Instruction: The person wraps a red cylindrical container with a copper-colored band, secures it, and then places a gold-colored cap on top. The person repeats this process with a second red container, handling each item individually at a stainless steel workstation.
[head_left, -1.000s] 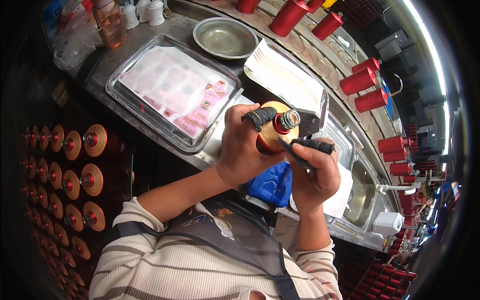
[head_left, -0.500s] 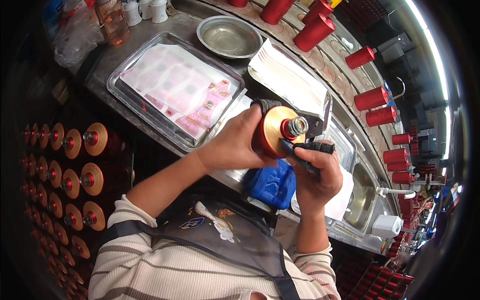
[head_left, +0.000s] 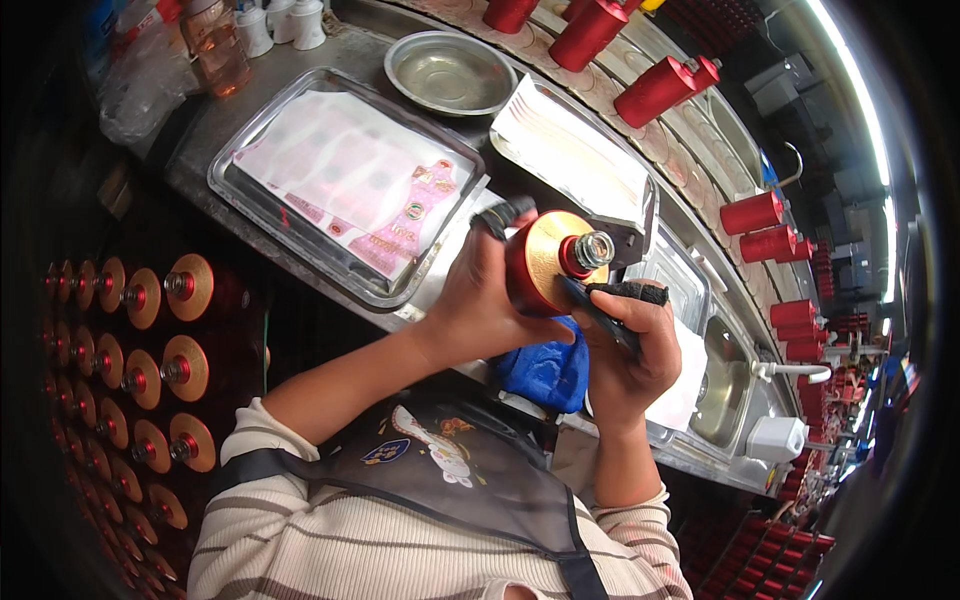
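A red bottle with a gold shoulder [head_left: 548, 262] and a clear glass mouth is tilted in front of me, its neck toward the upper right. My left hand [head_left: 475, 290] cups its left side, the thumb stretched along the underside. A finger with a black wrap is lifted a little from the bottle. Against the bottle's lower right, my right hand [head_left: 640, 350] grips a dark, flat, scraper-like tool [head_left: 603, 312]. Black wrapping covers its thumb. Most of the right fingers, and how far they touch the bottle, are hidden. Below the bottle lies a blue cloth [head_left: 550, 370].
On the counter, a metal tray [head_left: 222, 170] holds pink-printed label sheets, beside a metal bowl [head_left: 450, 72] and another tray with white sheets [head_left: 570, 150]. A sink [head_left: 725, 400] is at right. Red bottles [head_left: 655, 90] stand along a conveyor behind; stacked bottles [head_left: 185, 290] fill the lower left.
My left hand has loosened and shifted slightly down and left, its wrapped finger lifting off the bottle. The right hand and bottle stay nearly in place. Bottles on the conveyor have moved along.
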